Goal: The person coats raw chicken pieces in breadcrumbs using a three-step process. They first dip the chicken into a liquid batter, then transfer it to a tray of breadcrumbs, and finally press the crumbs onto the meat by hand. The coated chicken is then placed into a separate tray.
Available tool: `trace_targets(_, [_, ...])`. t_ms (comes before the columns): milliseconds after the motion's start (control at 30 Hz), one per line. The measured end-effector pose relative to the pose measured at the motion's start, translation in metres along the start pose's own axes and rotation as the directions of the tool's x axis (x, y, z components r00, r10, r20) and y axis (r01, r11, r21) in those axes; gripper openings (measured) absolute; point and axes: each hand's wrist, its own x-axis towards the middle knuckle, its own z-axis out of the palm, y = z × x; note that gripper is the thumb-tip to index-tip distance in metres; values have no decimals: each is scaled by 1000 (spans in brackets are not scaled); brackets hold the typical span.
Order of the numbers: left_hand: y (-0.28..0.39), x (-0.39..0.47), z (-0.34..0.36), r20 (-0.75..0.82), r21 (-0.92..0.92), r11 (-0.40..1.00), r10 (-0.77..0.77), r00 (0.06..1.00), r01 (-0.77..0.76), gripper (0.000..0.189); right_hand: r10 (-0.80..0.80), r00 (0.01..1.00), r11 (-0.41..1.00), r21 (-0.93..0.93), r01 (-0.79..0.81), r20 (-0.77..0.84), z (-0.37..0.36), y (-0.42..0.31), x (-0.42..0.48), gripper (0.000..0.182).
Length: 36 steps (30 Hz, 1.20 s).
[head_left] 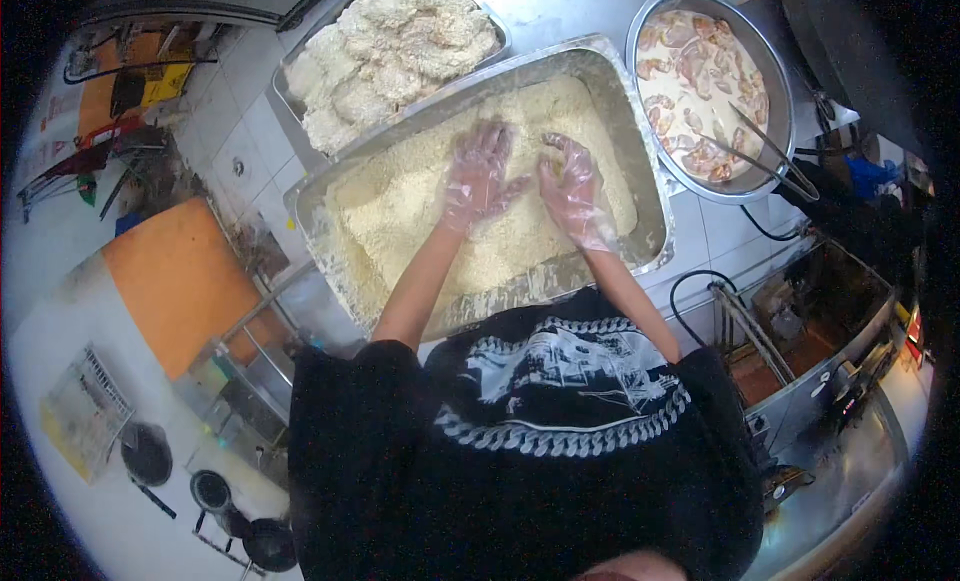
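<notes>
Before me a large rectangular metal tray (652,168) holds pale yellow flour or breading (405,221). My left hand (482,172), in a clear plastic glove, lies palm down at the breading with fingers spread, holding nothing that I can see. To its right, my right hand (574,187) wears a similar glove; its fingers are curled inward over the breading, and whether something sits under them is hidden. Coated pieces, seemingly chicken (397,48), are heaped in a second metal tray (501,45) behind. A round steel bowl (780,116) at the right contains raw chicken pieces (694,56) in milky liquid.
Metal tongs (799,177) lean in the bowl, their handle end over its rim. At the lower right stands an open metal tank, seemingly a fryer (817,318). An orange sheet (187,281) and dark pans (147,453) are at the left.
</notes>
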Motion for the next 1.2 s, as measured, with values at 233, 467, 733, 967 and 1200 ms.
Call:
trace_targets(233, [0,-35,20,-396,-650,758,-393,830,49,73,30,900,997,45,-55,434,-1,-28,19,20])
trace_targets(467, [-22,-130,27,-415,-817,549,-771,482,175,51,-492,544,673,-100,733,680,139,48,82,32])
trace_targets(733, [-8,-155,70,104,-894,-332,-808,580,-301,48,115,49,923,-125,363,992,64,-19,99,77])
trace_targets(967, [0,-148,40,369,-876,-475,-541,756,88,58,40,388,740,-288,608,921,25,-18,76,82])
trace_targets(1200, [27,-86,-35,398,-464,-883,-137,907,70,79,-144,716,397,-623,674,683,-27,-71,11,70])
